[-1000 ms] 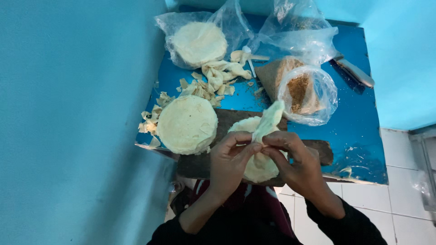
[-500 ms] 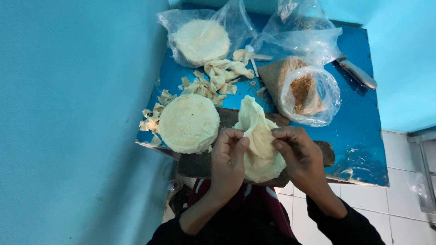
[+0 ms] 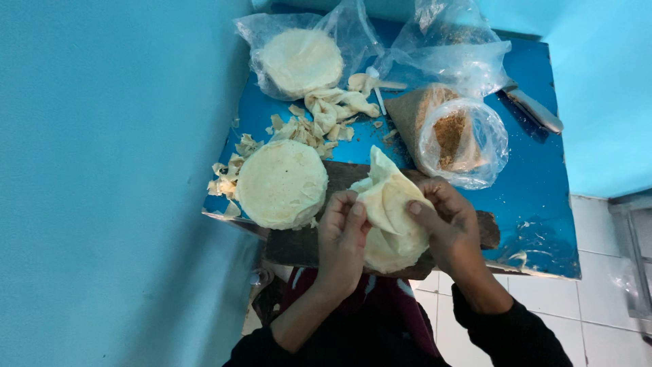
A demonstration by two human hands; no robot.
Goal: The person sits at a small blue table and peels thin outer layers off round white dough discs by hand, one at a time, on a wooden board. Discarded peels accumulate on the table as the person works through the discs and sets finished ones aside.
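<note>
Both my hands pinch one thin pale dough sheet (image 3: 388,197), which is folded and lifted above a round stack of the same sheets (image 3: 390,251) on a dark wooden board (image 3: 299,245). My left hand (image 3: 341,239) grips the sheet's left edge. My right hand (image 3: 445,221) grips its right edge with thumb and fingers. A second round stack of sheets (image 3: 282,183) lies on the board's left end, untouched.
On the blue table (image 3: 536,204) lie torn dough scraps (image 3: 319,119), a clear bag holding another round stack (image 3: 301,61), a clear bag of brown crumbly filling (image 3: 454,136), and a knife (image 3: 536,110) at the right. A blue wall rises at left.
The lifted sheet has gone from a narrow raised strip to a wider folded piece held lower between both hands. My hands have stayed over the near stack.
</note>
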